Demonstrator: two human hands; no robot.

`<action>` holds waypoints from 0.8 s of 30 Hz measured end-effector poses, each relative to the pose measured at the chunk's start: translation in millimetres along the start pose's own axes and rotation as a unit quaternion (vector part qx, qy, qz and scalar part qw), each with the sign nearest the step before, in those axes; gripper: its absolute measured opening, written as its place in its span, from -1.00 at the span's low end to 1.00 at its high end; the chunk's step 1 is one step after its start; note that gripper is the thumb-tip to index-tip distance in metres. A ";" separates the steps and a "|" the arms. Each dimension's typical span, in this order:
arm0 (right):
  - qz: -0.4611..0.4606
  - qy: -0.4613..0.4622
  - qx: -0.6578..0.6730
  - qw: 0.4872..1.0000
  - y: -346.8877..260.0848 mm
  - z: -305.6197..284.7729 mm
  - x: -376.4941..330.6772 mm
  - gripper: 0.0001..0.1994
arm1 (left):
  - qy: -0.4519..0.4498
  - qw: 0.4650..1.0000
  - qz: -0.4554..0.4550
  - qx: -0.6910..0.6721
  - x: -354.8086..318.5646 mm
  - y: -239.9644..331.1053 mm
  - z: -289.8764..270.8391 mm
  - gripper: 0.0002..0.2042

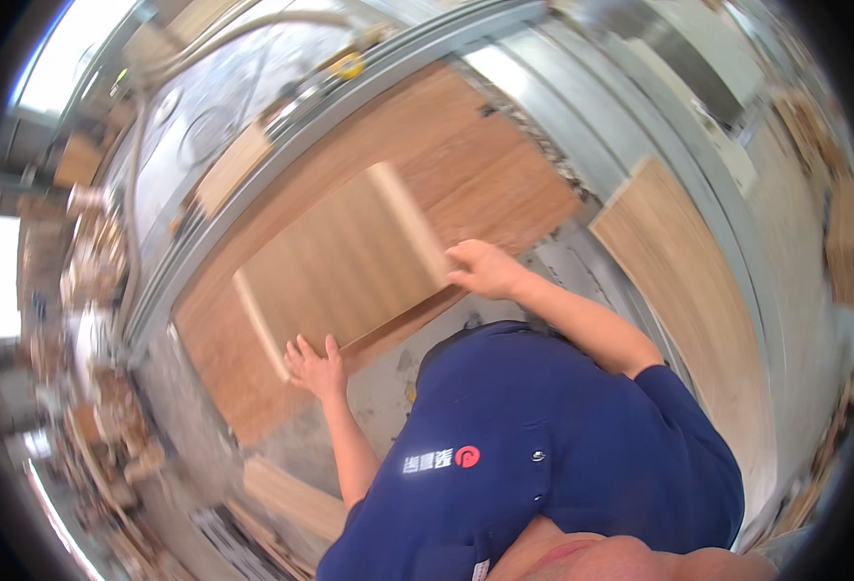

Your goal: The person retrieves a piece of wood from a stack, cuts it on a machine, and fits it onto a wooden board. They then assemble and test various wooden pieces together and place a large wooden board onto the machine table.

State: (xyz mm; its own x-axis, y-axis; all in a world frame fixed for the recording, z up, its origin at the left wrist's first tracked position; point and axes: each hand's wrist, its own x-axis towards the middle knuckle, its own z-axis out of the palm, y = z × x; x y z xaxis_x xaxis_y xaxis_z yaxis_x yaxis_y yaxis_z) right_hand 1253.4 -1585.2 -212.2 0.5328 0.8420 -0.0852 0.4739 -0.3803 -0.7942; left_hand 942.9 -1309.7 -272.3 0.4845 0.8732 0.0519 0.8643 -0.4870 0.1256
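Observation:
In front of me lies a brown wooden panel (344, 261) with paler raised strips along its left and right ends, slightly smeared by motion. It is over a larger reddish-brown board (504, 160). My left hand (316, 368) touches the panel's near left corner, its fingers spread on the top and the thumb apart. At the near right corner, my right hand (486, 270) is closed around the end of the right strip. The underside of the panel, and any fingers beneath it, are hidden.
A grey metal rail (320, 102) runs beyond the boards, with a yellow tape measure (348, 66) near it. To my right, a long pale wood board (683, 261) lies on a metal surface. Stacked wood pieces (107, 426) stand along the left.

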 end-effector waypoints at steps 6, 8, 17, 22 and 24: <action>0.096 0.067 -0.030 0.993 57.1 -17.3 -68.9 -0.52 | -0.017 0.995 -0.093 -0.041 28.0 54.2 17.5 -0.21; 0.136 0.133 -0.042 0.981 73.8 -33.1 -117.7 -0.51 | -0.007 0.998 -0.057 -0.003 33.9 65.2 15.5 -0.21; 0.360 0.270 -0.208 0.868 118.0 -71.9 -340.9 -0.42 | -0.117 0.833 0.361 -0.403 14.6 276.4 3.9 -0.47; 0.491 0.241 -0.264 0.795 132.9 -74.3 -433.3 -0.31 | -0.059 0.620 0.578 -0.528 -22.8 406.2 -110.1 -0.49; 0.498 0.256 -0.274 0.782 153.2 -70.8 -459.6 -0.28 | 0.019 0.476 0.630 -0.614 -40.5 451.9 -171.0 -0.44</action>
State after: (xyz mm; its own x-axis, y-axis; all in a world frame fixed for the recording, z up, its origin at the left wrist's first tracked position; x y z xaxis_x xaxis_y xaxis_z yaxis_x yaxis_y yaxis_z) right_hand 1130.8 -2057.5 -252.2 0.9731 -0.1870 -0.1348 -0.2009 -0.9747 -0.0983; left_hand 1290.8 -1562.4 -48.2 0.4910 -0.0884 0.8667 -0.8498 -0.2677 0.4541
